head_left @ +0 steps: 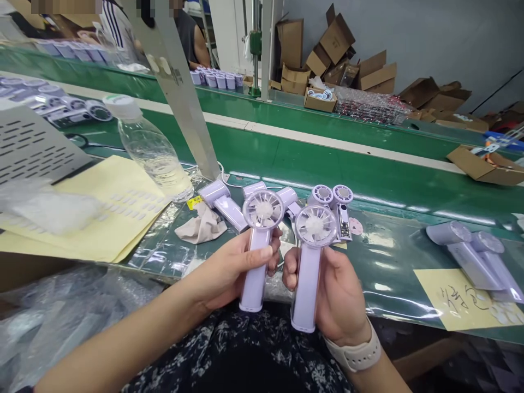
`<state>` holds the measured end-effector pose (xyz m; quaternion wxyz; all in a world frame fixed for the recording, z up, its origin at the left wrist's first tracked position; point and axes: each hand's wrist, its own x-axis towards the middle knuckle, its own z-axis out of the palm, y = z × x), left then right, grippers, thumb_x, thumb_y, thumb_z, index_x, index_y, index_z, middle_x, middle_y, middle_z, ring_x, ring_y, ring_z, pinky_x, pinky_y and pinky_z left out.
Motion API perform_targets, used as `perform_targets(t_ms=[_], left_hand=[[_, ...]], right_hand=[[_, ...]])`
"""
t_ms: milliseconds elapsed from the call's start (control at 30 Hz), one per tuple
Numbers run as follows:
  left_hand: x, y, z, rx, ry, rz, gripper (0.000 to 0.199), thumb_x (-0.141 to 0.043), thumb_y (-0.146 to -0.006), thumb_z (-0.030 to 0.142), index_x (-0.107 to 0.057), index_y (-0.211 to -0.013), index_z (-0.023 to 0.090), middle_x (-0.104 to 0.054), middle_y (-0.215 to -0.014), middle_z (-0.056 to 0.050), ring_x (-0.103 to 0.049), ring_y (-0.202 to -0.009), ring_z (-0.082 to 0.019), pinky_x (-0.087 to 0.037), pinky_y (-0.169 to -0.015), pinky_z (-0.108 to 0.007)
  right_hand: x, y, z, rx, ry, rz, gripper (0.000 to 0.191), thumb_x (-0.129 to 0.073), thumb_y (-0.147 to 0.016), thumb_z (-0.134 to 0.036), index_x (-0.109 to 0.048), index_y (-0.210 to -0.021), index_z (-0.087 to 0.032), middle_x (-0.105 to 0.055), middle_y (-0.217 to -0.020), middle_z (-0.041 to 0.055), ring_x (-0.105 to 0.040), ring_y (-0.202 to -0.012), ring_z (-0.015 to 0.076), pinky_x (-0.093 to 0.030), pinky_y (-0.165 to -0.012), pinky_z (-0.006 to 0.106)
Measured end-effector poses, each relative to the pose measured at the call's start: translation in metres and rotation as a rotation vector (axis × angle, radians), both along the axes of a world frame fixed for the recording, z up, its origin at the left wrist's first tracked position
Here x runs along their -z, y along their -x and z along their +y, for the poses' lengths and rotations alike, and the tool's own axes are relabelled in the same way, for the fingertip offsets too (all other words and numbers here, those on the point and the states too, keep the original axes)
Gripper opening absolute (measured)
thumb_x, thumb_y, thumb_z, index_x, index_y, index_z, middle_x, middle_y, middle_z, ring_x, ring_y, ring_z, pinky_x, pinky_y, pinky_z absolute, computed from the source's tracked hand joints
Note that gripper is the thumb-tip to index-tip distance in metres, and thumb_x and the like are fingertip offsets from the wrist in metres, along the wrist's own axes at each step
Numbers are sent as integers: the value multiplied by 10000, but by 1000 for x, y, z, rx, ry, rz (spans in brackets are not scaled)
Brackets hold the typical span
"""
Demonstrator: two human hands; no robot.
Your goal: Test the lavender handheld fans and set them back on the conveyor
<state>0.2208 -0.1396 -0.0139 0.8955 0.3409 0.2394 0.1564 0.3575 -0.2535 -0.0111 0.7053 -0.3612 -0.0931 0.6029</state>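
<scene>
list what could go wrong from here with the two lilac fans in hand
The fan in the left hand and the second fan in the right hand are close together, so they might knock. The capped plastic bottle stands near a lilac fan body; if tipped, it could hit it.

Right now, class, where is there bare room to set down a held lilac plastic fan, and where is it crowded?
Bare: the glossy dark-green tabletop between the right hand and the yellow handwritten paper sheet. Crowded: beyond the two held lilac fans, where more lilac plastic fan pieces and a crumpled beige cloth lie.
</scene>
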Motion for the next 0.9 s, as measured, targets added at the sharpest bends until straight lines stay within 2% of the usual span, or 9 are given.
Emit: perform_targets(t_ms=[100, 200, 300, 400, 600, 700, 800, 833, 900], left_hand=[[-1, 0, 4, -16, 37, -52, 431, -823, -734, 430, -697, -1016, 128, -670, -839, -57, -635, -746, -170, -566, -693, -273], [-4, 2, 9, 6, 39, -105, 323, -761, -767, 361, -705, -984, 128, -728, -927, -99, -702, -774, -223, -598, -691, -311], [-7, 3, 12, -2, 3, -93, 240, -727, -824, 296, -702, -1023, 164, -765, -944, -94, -740, -792, -240, -623, -725, -335], [-9, 3, 11, 6, -33, -108, 258, -724, -853, 291, -700, -1083, 176, -781, -973, -97, -756, -816, -239, -638, -728, -328], [-7, 2, 9, 3, -58, -85, 292, -736, -842, 281, -683, -1109, 176, -786, -1021, -91, -769, -857, -238, -642, -743, -310], [-7, 1, 9, -13, -53, -51, 287, -736, -831, 281, -672, -1091, 179, -789, -1029, -93, -771, -868, -251, -639, -728, -315], [-6, 2, 11, -30, -57, -51, 281, -733, -826, 277, -652, -1076, 177, -791, -1031, -99, -773, -864, -254, -629, -724, -310], [-5, 2, 12, -37, -58, -52, 285, -727, -827, 272, -643, -1080, 174, -791, -1032, -104, -773, -862, -254, -625, -722, -309], [-4, 3, 13, -49, -46, -56, 291, -710, -829, 257, -623, -1093, 172, -790, -1036, -113, -773, -856, -253, -617, -723, -311]], right_hand=[[-2, 0, 0, 9, -46, -27, 334, -620, -887, -516, -675, -885, -186, -702, -771, 45, -607, -544, 132, -513, -562, 242], [-4, -5, -3, 47, -67, -35, 322, -650, -869, -503, -664, -959, -194, -688, -740, 50, -619, -586, 159, -503, -527, 238], [-5, -11, -7, 99, -57, -73, 310, -685, -855, -479, -661, -1001, -206, -704, -768, 50, -645, -600, 171, -534, -549, 264], [-4, -13, -10, 130, -47, -136, 314, -676, -875, -492, -669, -1011, -209, -723, -804, 54, -663, -595, 170, -553, -582, 289], [-7, -12, -11, 130, -83, -243, 261, -686, -899, -436, -645, -1063, -238, -705, -826, 23, -667, -632, 146, -549, -583, 260], [-2, -8, -17, 194, -67, -482, 428, -739, -864, -443, -576, -1219, -268, -693, -901, 33, -696, -706, 189, -591, -616, 316], [20, -6, -29, 448, 5, -936, 690, -781, -821, -414, -441, -1410, -297, -676, -1121, 94, -707, -975, 279, -621, -785, 437], [29, -7, -34, 511, 28, -1053, 691, -790, -803, -401, -461, -1401, -290, -674, -1148, 103, -695, -1026, 304, -616, -819, 469], [48, -13, -41, 545, 54, -1165, 564, -822, -750, -374, -594, -1255, -267, -702, -1073, 95, -692, -995, 332, -610, -816, 501]])
